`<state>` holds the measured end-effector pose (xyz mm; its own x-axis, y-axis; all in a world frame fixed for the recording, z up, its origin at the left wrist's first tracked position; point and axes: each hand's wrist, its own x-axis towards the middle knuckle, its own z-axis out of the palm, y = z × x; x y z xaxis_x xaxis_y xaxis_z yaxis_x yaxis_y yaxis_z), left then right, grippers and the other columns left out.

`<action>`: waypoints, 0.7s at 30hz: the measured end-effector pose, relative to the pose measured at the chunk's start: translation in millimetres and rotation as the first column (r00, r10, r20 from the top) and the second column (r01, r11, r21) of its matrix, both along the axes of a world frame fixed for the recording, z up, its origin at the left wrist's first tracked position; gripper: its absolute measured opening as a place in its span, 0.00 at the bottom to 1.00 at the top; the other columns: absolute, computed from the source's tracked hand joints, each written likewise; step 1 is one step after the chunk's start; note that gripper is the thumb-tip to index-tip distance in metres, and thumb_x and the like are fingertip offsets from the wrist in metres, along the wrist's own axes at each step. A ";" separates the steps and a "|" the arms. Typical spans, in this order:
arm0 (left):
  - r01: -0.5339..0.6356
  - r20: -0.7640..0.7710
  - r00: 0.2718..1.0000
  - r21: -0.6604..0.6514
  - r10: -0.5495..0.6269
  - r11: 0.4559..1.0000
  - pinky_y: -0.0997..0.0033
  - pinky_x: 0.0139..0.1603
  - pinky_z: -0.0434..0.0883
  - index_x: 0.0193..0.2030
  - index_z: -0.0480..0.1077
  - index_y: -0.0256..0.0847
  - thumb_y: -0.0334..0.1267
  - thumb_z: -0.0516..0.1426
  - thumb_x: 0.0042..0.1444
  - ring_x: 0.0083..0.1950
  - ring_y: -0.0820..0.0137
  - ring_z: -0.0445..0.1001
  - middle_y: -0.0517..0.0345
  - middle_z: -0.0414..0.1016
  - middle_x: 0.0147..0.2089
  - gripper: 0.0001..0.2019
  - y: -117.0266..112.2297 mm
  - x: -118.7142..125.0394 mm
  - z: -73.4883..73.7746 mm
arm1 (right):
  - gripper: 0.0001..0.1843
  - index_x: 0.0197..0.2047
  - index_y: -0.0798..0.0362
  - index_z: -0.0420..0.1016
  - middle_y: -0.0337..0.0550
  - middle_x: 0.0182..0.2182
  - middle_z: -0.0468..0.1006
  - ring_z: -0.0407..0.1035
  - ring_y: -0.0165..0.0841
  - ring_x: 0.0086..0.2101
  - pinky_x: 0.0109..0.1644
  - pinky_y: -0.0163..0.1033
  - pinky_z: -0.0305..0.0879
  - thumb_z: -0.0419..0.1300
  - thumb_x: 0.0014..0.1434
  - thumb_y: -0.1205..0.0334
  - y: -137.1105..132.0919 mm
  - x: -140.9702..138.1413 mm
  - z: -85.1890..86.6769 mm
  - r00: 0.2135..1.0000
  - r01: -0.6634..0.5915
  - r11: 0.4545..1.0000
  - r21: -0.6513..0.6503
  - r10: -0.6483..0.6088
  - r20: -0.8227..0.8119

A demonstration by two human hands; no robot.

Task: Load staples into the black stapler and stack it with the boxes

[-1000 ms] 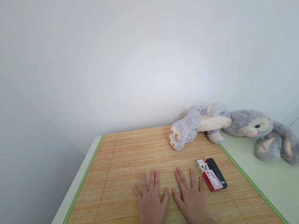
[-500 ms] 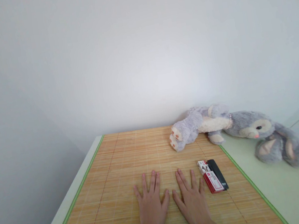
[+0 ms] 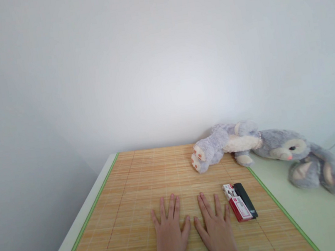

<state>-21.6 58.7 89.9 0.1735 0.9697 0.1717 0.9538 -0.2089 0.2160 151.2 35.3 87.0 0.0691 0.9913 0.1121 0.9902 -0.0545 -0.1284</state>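
Bamboo mat (image 3: 127, 232) under two flat hands, nothing held

We notice little change over the last second: our view has tipped up slightly, so everything sits a touch lower, while both hands keep their places on the mat. Since nothing has been picked up, we judge that they are simply resting.

Nearest us, the left hand (image 3: 171, 238) lies palm down on the mat's near middle. The right hand (image 3: 217, 233) lies the same way, closer to the mat's right side, the two thumbs angled inward but apart. Each grip is spread wide and has hold of nothing.

The mat looks honey-coloured, with thin slats running crosswise, darker stitched lines and a green border; it lies flat on a pale bench (image 3: 332, 214).

Inside the mat's right border, just beside the right hand, we find a red-and-white box (image 3: 241, 209), with a white box (image 3: 229, 191) just beyond it. Along their right side lies a black stapler-like tool (image 3: 246, 199). Most of the print is too small to read.

At the mat's far right corner stretches a grey plush rabbit (image 3: 242, 143), feet on the mat, head past the border. Behind the mat's far edge rises a pale wall (image 3: 145, 61).
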 end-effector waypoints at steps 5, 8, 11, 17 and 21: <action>-0.017 0.076 0.997 0.001 0.017 1.000 0.31 0.77 0.35 0.78 0.46 0.53 0.48 0.47 0.69 0.81 0.49 0.34 0.64 0.41 0.80 0.32 -1.8 8.5 -3.7 | 0.36 0.77 0.41 0.49 0.29 0.75 0.48 0.31 0.56 0.74 0.73 0.73 0.32 0.48 0.68 0.45 1.5 -0.3 3.0 0.999 0.010 1.000 0.002 -0.010 -0.051; -0.005 0.251 0.968 -0.045 0.016 0.999 0.39 0.79 0.36 0.78 0.48 0.48 0.46 0.46 0.69 0.81 0.55 0.37 0.61 0.41 0.81 0.32 -4.9 26.9 -8.4 | 0.33 0.73 0.43 0.60 0.34 0.72 0.60 0.49 0.49 0.72 0.73 0.61 0.51 0.49 0.68 0.46 6.0 7.9 16.9 0.979 -0.045 0.999 0.011 0.046 -0.197; 0.104 0.425 0.903 -0.098 -0.053 0.990 0.49 0.81 0.39 0.78 0.49 0.46 0.43 0.48 0.67 0.81 0.60 0.41 0.60 0.44 0.80 0.33 -11.5 56.1 -9.1 | 0.29 0.69 0.44 0.68 0.37 0.68 0.68 0.60 0.38 0.68 0.71 0.48 0.60 0.46 0.69 0.49 11.3 36.5 40.7 0.911 -0.048 0.987 0.153 0.106 -0.400; 0.461 0.887 0.445 -0.342 0.121 0.819 0.62 0.80 0.42 0.79 0.41 0.41 0.44 0.52 0.64 0.81 0.66 0.38 0.58 0.39 0.81 0.40 -19.7 142.5 9.2 | 0.36 0.68 0.56 0.69 0.57 0.62 0.74 0.67 0.46 0.63 0.68 0.53 0.62 0.49 0.66 0.43 14.4 144.6 53.8 0.682 0.446 0.874 0.192 -0.193 -0.705; 0.538 0.927 0.253 -0.374 0.278 0.755 0.67 0.78 0.45 0.79 0.36 0.39 0.42 0.53 0.62 0.80 0.67 0.42 0.57 0.43 0.80 0.44 -8.5 189.5 22.2 | 0.39 0.69 0.60 0.67 0.59 0.62 0.74 0.72 0.45 0.60 0.62 0.49 0.69 0.46 0.66 0.43 11.4 181.9 24.8 0.412 0.420 0.906 -0.051 -0.241 -0.879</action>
